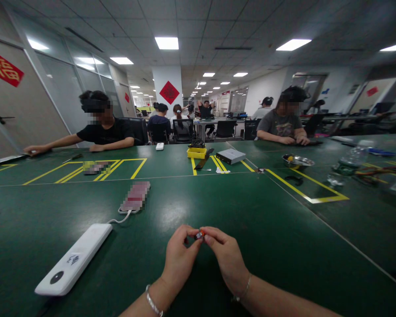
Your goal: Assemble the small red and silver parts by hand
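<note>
My left hand and my right hand meet above the green table in front of me. Between their thumbs and forefingers they pinch a small orange and grey piece. Fingertips cover much of it, and it is too small for me to name its kind. To the left of my hands lies a white power bank. A white cable runs from it to a phone.
Farther across stand a yellow bin, a grey metal box, a metal bowl and a plastic bottle. Yellow tape marks the tabletop. Two people, one at left and one at right, sit opposite.
</note>
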Demonstrator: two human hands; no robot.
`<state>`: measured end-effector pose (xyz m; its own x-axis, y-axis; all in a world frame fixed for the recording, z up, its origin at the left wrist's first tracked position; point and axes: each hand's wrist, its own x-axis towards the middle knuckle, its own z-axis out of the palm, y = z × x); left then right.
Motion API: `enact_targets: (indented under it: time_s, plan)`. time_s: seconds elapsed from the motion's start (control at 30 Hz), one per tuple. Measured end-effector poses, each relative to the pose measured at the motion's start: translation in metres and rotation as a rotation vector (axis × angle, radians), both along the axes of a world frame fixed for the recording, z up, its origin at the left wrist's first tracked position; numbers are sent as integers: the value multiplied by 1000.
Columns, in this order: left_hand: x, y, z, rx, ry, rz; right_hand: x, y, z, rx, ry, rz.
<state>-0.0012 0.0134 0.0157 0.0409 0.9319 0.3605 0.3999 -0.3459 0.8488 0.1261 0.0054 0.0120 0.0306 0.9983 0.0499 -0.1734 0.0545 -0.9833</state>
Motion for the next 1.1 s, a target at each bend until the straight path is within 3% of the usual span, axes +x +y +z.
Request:
enact_targets:
  time_s: [0.2,0.57,0.87,1.0,1.1]
  plan:
    - [-1,-2,0,83,-5,37,-11,-11,2,-231,518,132]
    - [-3,-2,2,118,8,24,-7,-9,6,-326,702,235]
    - [-4,-1,-5,200,98,33,-10,-8,10,-350,601,188]
    - [-4,0,-8,227,224,-26,-3,2,10,-265,377,123]
    - [-11,5,-12,191,311,-59,24,25,11,-218,102,28]
